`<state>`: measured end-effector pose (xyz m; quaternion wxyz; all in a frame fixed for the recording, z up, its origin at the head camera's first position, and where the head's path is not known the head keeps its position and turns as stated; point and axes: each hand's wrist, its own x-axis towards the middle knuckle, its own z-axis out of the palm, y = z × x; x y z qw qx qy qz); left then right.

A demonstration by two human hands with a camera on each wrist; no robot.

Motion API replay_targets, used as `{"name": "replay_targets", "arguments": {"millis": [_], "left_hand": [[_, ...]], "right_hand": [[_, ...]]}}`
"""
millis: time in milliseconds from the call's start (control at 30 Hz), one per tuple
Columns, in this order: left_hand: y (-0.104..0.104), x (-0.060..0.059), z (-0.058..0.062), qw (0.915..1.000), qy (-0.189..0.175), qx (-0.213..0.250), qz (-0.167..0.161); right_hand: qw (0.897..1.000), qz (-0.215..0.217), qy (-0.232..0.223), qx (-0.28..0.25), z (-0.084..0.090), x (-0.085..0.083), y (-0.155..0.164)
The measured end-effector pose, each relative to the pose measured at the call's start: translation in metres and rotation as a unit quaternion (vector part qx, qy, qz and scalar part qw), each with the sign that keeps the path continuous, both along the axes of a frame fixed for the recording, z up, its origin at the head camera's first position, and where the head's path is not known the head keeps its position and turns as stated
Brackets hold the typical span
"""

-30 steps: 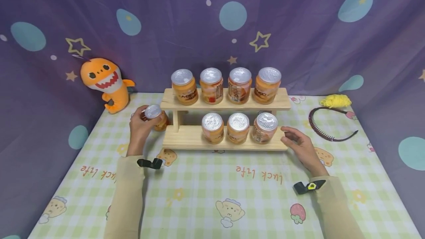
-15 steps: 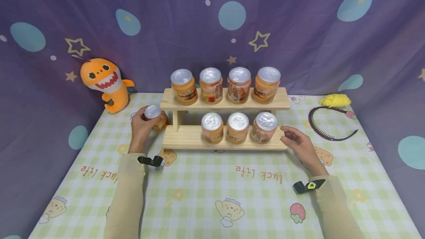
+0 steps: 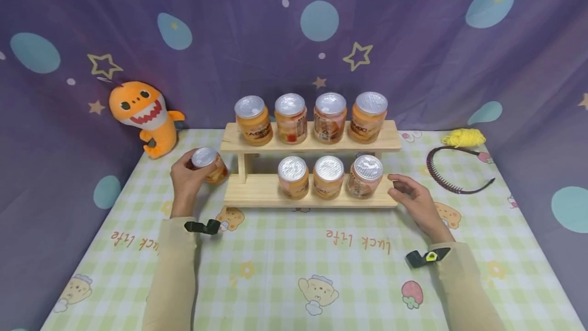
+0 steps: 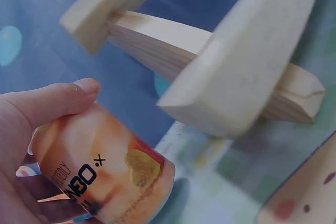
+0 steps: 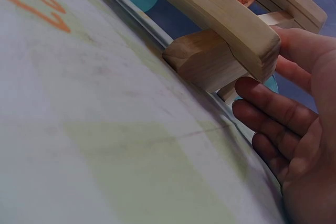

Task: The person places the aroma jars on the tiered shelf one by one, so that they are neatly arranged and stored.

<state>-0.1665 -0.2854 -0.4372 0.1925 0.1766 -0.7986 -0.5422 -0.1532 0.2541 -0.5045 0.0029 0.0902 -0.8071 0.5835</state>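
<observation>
1. Since the earlier head frames: left hand (image 3: 186,178) and its jar (image 3: 207,164) have drifted left, away from the end of the wooden rack (image 3: 257,192). Right hand (image 3: 412,199) is in the same place at the rack's right end.

2. Head view: left grip is wrapped round the jar, foil lid up, held above the counter (image 3: 294,264) just left of the rack and clear of it. Right grip is relaxed, fingers loosely bent, holding nothing, beside the lower shelf. Top shelf carries four jars (image 3: 311,117); lower shelf carries three (image 3: 329,176), with its left slot bare. An orange shark plush (image 3: 144,116), a headband (image 3: 452,172) and yellow yarn (image 3: 463,138) sit out of the way.

3. Left wrist view: thumb and palm of the left hand (image 4: 31,129) clamp the orange jar (image 4: 102,174), label visible, tilted. The rack's end grain (image 4: 236,77) is close by but not touching.

4. Right wrist view: right hand (image 5: 296,135) is open, its fingers (image 5: 273,106) near the rack's lower board (image 5: 220,14) and foot block. Contact is uncertain; it looks just apart.

5. Judgement: the jar is in hand and off the rack, mid-carry. The next move calls for keeping it upright and a firm wrap, clearing the shelf end and upright post whichever way it goes, and the right hand steadying the rack if the jar goes near it.
</observation>
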Motion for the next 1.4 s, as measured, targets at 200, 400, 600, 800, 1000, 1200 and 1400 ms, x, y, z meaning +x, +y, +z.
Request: {"name": "replay_targets", "arguments": {"millis": [200, 400, 600, 800, 1000, 1200, 1400], "left_hand": [[-0.001, 0.009, 0.017, 0.9999, 0.003, 0.001, 0.016], [0.001, 0.02, 0.034, 0.9996, 0.016, 0.005, 0.025], [0.007, 0.032, 0.053, 0.9994, 0.022, 0.006, 0.026], [0.019, 0.043, 0.073, 0.9987, 0.048, 0.002, 0.012], [0.033, 0.052, 0.086, 0.9956, 0.083, -0.03, -0.031], [0.051, 0.059, 0.091, 0.9937, 0.079, -0.033, -0.072], [0.063, 0.057, 0.083, 0.9912, 0.056, -0.039, -0.113]], "right_hand": [[1.0, 0.002, -0.003, 0.003, 0.002, 0.0, 0.001], [1.0, 0.0, -0.009, 0.008, 0.002, 0.0, 0.001], [1.0, 0.0, -0.01, 0.009, 0.003, 0.001, 0.0], [1.0, -0.001, -0.007, 0.008, 0.003, 0.001, 0.0], [1.0, -0.002, -0.011, 0.015, 0.002, 0.001, 0.0], [1.0, 0.001, -0.011, 0.013, 0.003, 0.001, 0.0], [1.0, 0.0, -0.009, 0.011, 0.002, 0.001, -0.001]]}}
